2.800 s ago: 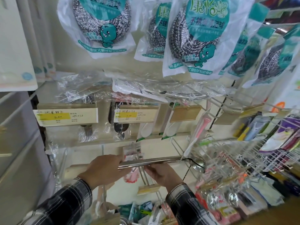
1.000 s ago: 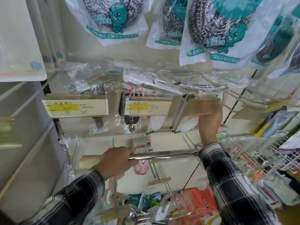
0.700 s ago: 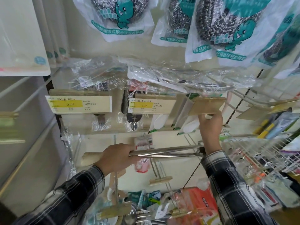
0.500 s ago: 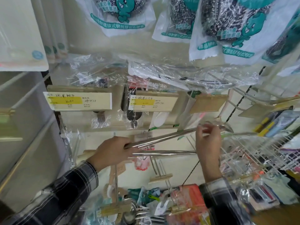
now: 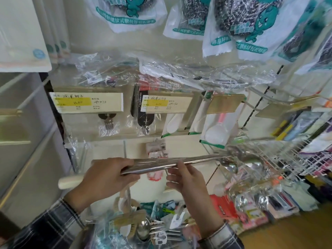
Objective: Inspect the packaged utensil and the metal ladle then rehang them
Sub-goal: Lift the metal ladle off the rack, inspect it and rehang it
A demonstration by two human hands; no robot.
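While the camera looks up at a crowded shop display, both hands are out front at about waist-of-the-frame height, sharing a bundle of long shiny metal handles. The left hand (image 5: 106, 178) is curled closed around the handle end of the metal ladle (image 5: 179, 163), with a pale cream handle (image 5: 69, 182) poking out past the knuckles to the left. The right hand (image 5: 186, 178) is palm-up just beside it, fingers loosely bent, thumb and fingertips pinching the underside of the same steel shafts, so it's a light hold rather than a fist. The ladle lies roughly level, running right, and its bowl end sits near the white wire rack (image 5: 287, 159); looks like two ladle bowls there, but it's blurry and I can't tell for sure. Above, the packaged utensil (image 5: 217, 126), a white spoon thing in a clear sleeve, hangs on its hook under a blank tan tag. Left of that are yellow-marked price labels (image 5: 86, 103), and bagged steel scourers (image 5: 235, 24) hang along the top. Plaid sleeves on both arms.
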